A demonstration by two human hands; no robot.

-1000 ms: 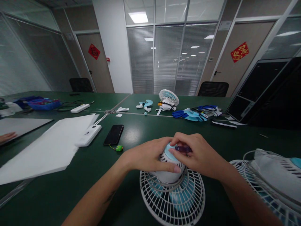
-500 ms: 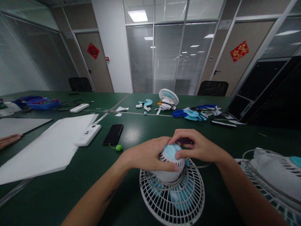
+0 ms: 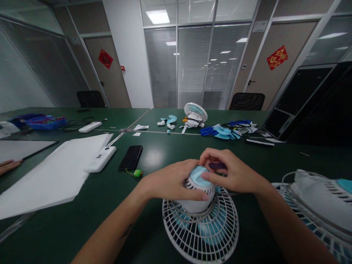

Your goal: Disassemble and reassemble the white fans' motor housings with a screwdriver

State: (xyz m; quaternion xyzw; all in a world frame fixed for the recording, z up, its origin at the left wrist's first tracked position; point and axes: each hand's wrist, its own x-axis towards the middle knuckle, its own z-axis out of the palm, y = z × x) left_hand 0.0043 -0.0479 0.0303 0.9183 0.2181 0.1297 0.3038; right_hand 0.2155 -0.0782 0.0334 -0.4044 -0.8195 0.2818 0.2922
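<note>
Green tabletop (image 3: 165,146), hands (image 3: 169,181) at white fan (image 3: 195,206), blinds (image 3: 192,69) and doors (image 3: 117,86) beyond

We see a phone (image 3: 131,157) on the table (image 3: 154,145), its green charm (image 3: 137,173) just beside it. To their left we have a white box (image 3: 101,159) marked 2, by a white sheet (image 3: 52,172). Farther back we spot a blue basket (image 3: 46,123), blue gloves (image 3: 208,131), two chairs (image 3: 246,101) and red door signs (image 3: 277,57).
</note>
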